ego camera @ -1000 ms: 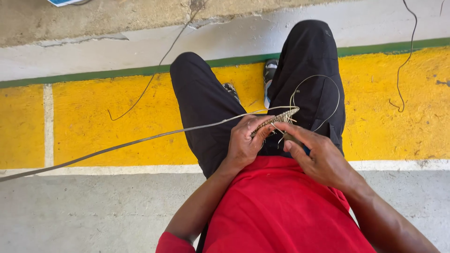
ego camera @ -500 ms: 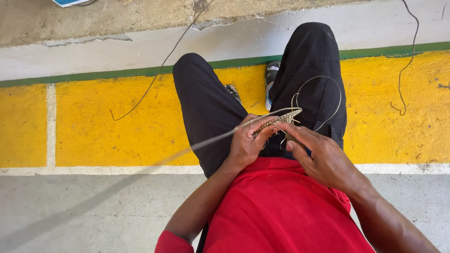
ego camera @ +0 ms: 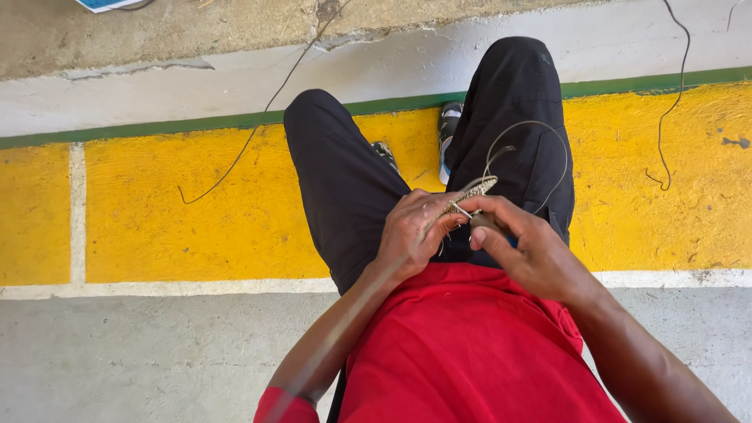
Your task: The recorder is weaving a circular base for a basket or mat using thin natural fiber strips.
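Over the lap, between the two knees, both hands meeting on a short braided strip [ego camera: 468, 196] of pale, stiff strands. Left hand [ego camera: 411, 231] curled shut around the near end of the braid, thumb and fingers pinching it from the left side. Right hand [ego camera: 526, 249] closed just beside it on the right, fingertips pressing a loose strand against the braid; fingertips of the two hands nearly touching. Beyond the grip, the braid's tip pointing up and to the right over the right thigh, tilted rather than level. From that tip, a thin loose strand [ego camera: 540, 141] arching away in a wide loop above the right trouser leg and curving back down toward the hands. Toward the body from the grip, another pale strand [ego camera: 356, 309], blurred, running down along the left forearm; its far end not clear. Under the grip, black trousers [ego camera: 345, 180] on both legs, and nearer than the hands, a red shirt [ego camera: 462, 352]. Past the knees, a sneaker [ego camera: 450, 125] partly hidden between the legs, on a yellow painted band [ego camera: 196, 211] with a green stripe along its far edge. Well left of the grip, a thin wire [ego camera: 258, 125] lying across the yellow paint; well right, another thin wire [ego camera: 670, 110] trailing down the ground.
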